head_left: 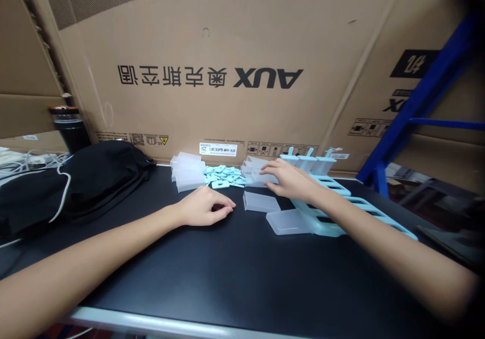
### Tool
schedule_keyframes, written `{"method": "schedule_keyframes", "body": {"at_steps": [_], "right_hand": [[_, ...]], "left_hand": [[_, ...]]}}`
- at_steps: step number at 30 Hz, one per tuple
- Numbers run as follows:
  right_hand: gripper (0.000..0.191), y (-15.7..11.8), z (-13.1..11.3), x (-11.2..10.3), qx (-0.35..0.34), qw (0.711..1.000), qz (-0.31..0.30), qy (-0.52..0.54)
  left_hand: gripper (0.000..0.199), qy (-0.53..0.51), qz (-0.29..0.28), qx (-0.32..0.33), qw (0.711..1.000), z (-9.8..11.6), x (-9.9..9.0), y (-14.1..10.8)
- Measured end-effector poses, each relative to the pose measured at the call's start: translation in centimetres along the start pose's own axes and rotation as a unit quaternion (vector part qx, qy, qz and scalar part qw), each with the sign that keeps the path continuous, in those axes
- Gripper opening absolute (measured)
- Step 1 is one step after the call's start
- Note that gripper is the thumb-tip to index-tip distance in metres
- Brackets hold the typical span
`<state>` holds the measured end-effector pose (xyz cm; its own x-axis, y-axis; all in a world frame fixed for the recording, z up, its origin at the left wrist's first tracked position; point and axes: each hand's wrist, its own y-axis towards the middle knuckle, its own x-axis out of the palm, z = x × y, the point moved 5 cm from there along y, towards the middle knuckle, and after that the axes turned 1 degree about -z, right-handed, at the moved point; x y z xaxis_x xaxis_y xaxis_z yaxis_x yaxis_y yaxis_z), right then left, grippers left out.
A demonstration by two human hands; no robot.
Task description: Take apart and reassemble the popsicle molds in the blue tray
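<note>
My right hand (290, 179) is at a group of translucent popsicle mold cups (254, 166), thumb and fingers around one of them. My left hand (204, 206) rests on the black tabletop, fingers curled and thumb tip against the index finger, with nothing visible in the grasp. Beyond it lies a pile of light-blue popsicle stick pieces (223, 174), beside more translucent cups (189, 172) at its left. Two loose cups, one upper (261, 202) and one lower (290, 222), lie between my hands. My right forearm partly covers a light-blue slotted rack (329, 228).
Assembled popsicle molds (308, 163) with blue handles stand at the rack's far end. A large cardboard box (227, 36) walls off the back. To the left are a black bag (109, 170), a dark tumbler (71, 129) and white cables. A blue metal frame (428, 76) rises at right.
</note>
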<state>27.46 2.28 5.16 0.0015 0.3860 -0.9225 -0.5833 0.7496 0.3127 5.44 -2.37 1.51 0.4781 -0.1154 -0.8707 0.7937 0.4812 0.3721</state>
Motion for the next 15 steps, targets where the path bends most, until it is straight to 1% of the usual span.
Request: {"method": "schedule_keyframes", "body": {"at_steps": [2,4,6,9,11,13,15], "right_hand": [[0.036,1.2,0.2,0.6,-0.029,0.999,-0.027,-0.003],[0.038,1.9,0.5,0.9,-0.043,0.998,-0.044,0.002],[0.039,2.3,0.8,0.9,-0.052,0.997,-0.058,0.025],[0.041,2.4,0.9,0.7,-0.060,0.991,-0.095,0.075],[0.046,2.4,0.8,0.8,-0.051,0.985,-0.122,0.107],[0.053,2.5,0.8,1.2,-0.027,0.980,-0.139,0.139],[0.054,2.5,0.8,1.8,0.003,0.976,-0.148,0.161]], "left_hand": [[0.025,0.003,-0.001,0.000,1.000,0.0,0.0,0.0],[0.024,0.006,-0.002,0.000,1.000,0.1,0.0,0.0],[0.024,0.007,-0.004,-0.002,1.000,0.2,0.0,0.0],[0.024,0.008,-0.007,-0.006,1.000,0.0,0.1,0.0],[0.024,0.010,-0.007,-0.008,1.000,-0.2,0.0,0.0],[0.024,0.010,-0.006,0.004,1.000,0.1,-0.4,0.0],[0.024,-0.011,0.001,0.038,0.999,1.7,-1.2,-0.1]]}}
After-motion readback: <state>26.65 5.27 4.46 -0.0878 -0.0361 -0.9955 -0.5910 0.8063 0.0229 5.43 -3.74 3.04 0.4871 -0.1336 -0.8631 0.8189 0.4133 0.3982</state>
